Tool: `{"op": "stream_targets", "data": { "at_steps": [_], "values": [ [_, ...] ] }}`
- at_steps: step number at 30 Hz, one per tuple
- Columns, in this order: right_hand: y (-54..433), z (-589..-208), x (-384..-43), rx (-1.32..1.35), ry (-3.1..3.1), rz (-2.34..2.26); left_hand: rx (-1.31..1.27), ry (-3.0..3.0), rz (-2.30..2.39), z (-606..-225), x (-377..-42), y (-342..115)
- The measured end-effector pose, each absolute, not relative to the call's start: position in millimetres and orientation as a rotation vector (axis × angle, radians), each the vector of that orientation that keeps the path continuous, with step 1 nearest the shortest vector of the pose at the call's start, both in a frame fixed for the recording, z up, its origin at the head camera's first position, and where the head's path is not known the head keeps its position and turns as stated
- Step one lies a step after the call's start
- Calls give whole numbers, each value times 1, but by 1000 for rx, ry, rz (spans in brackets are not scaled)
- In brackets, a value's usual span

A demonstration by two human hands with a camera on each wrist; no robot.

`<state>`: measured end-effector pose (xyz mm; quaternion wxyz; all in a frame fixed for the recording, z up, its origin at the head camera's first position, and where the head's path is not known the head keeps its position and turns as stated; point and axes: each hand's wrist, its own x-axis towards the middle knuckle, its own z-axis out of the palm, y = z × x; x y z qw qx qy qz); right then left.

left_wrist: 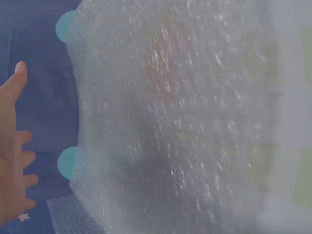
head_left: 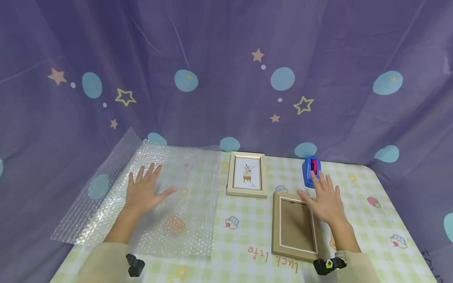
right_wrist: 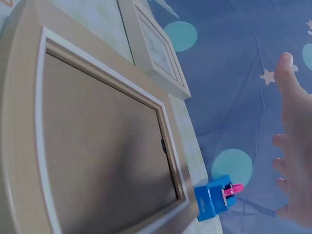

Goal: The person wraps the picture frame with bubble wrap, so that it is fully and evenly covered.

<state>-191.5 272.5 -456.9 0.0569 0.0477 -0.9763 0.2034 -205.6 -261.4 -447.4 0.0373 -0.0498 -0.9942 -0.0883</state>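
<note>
My left hand (head_left: 144, 192), fingers spread, hovers over a large sheet of bubble wrap (head_left: 194, 203) on the left of the table; nothing is in it. In the left wrist view the bubble wrap (left_wrist: 185, 122) fills most of the picture beside the hand (left_wrist: 12, 156). With fingers spread and holding nothing, my right hand (head_left: 327, 203) is above the right edge of a brown-backed picture frame (head_left: 296, 225). Beyond its fingertips stands a blue tape dispenser (head_left: 306, 173) with a pink part, also visible in the right wrist view. A light-framed picture (head_left: 247, 174) of a potted plant lies at the back middle.
A green checked tablecloth (head_left: 242, 238) with cupcake prints covers the table. Behind it and along both sides hangs a purple curtain (head_left: 230, 33) with stars and blue dots. The bubble wrap's left part hangs past the table's left edge.
</note>
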Motion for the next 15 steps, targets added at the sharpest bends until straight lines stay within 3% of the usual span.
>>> {"op": "stream_targets", "data": {
  "at_steps": [15],
  "values": [
    [231, -472, -211, 259, -2854, 822, 9, -2881, -266, -462, -205, -295]
  ]
}}
